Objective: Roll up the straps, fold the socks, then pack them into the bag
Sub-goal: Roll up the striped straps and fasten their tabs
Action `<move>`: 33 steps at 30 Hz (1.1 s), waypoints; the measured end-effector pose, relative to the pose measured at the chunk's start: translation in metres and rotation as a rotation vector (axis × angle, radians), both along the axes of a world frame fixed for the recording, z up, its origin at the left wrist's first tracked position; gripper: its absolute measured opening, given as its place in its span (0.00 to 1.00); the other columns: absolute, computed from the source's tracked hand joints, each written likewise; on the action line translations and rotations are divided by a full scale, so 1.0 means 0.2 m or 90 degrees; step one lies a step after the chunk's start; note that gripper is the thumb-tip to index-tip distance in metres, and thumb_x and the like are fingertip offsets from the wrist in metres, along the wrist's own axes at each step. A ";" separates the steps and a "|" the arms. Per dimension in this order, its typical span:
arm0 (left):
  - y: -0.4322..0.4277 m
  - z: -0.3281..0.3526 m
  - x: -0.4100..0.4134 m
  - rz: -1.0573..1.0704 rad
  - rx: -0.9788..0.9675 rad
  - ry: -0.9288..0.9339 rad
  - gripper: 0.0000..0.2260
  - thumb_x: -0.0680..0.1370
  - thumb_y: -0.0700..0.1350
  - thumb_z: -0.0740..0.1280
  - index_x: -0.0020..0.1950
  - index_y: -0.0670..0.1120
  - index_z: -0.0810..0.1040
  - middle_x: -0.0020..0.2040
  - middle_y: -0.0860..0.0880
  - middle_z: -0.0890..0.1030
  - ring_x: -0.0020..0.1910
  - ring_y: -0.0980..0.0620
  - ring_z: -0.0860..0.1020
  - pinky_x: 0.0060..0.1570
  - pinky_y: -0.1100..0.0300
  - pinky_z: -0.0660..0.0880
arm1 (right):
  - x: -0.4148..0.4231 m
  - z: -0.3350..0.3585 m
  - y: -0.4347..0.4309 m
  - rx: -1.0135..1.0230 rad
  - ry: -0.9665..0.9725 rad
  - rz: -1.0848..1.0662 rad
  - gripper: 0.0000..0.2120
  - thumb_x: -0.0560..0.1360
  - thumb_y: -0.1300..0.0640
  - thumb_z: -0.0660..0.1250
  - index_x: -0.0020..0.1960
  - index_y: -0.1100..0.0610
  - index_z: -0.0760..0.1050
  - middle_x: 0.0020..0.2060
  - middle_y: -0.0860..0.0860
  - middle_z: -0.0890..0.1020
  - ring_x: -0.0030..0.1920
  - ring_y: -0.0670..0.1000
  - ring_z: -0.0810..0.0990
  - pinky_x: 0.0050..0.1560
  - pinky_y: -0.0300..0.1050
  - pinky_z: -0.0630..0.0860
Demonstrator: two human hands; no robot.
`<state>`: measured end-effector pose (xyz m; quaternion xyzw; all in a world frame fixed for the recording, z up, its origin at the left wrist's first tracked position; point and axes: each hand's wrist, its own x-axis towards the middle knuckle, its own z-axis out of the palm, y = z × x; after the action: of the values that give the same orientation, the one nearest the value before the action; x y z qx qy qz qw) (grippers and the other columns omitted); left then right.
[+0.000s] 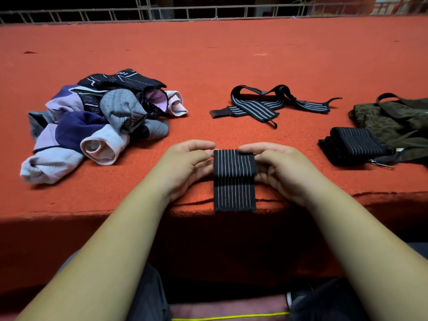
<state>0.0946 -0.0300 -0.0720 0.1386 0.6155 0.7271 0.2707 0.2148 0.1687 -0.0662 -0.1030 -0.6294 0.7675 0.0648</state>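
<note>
A black strap with thin white stripes [234, 177] lies partly rolled at the near edge of the red surface, its loose end hanging over the edge. My left hand [187, 165] grips the roll's left side and my right hand [275, 167] grips its right side, fingers curled over the top. Two loose striped straps [266, 104] lie tangled further back. A rolled strap [354, 144] rests at the right against the dark olive bag [393, 119]. A heap of socks [99, 121] in purple, pink, grey and black sits at the left.
The red carpeted surface [208, 56] stretches back to a metal railing [208, 12]. Its near edge drops off just below my hands. A metal clip [379, 163] of the bag lies by the rolled strap. My knees are below the edge.
</note>
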 end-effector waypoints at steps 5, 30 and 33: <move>0.01 0.00 0.03 -0.040 -0.049 0.042 0.13 0.85 0.46 0.67 0.63 0.37 0.82 0.53 0.42 0.88 0.49 0.48 0.87 0.49 0.58 0.83 | 0.01 -0.01 -0.01 -0.002 0.020 -0.008 0.16 0.83 0.70 0.60 0.61 0.62 0.84 0.54 0.61 0.88 0.56 0.55 0.87 0.57 0.47 0.84; 0.00 -0.01 0.03 -0.050 -0.001 0.043 0.12 0.81 0.35 0.71 0.64 0.36 0.81 0.58 0.35 0.86 0.56 0.40 0.86 0.60 0.48 0.83 | 0.01 -0.01 -0.01 0.157 0.002 0.015 0.13 0.84 0.60 0.69 0.67 0.52 0.81 0.41 0.56 0.85 0.37 0.50 0.81 0.39 0.48 0.81; 0.00 0.01 0.04 -0.053 0.023 -0.008 0.08 0.83 0.35 0.67 0.61 0.36 0.81 0.55 0.38 0.87 0.52 0.45 0.87 0.50 0.55 0.84 | 0.00 -0.02 -0.01 0.101 0.024 -0.022 0.14 0.83 0.64 0.68 0.66 0.53 0.83 0.46 0.59 0.85 0.41 0.53 0.82 0.40 0.47 0.81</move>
<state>0.1021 -0.0297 -0.0708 0.1643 0.5945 0.7268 0.3022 0.2144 0.1673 -0.0699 -0.0935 -0.6852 0.7157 0.0980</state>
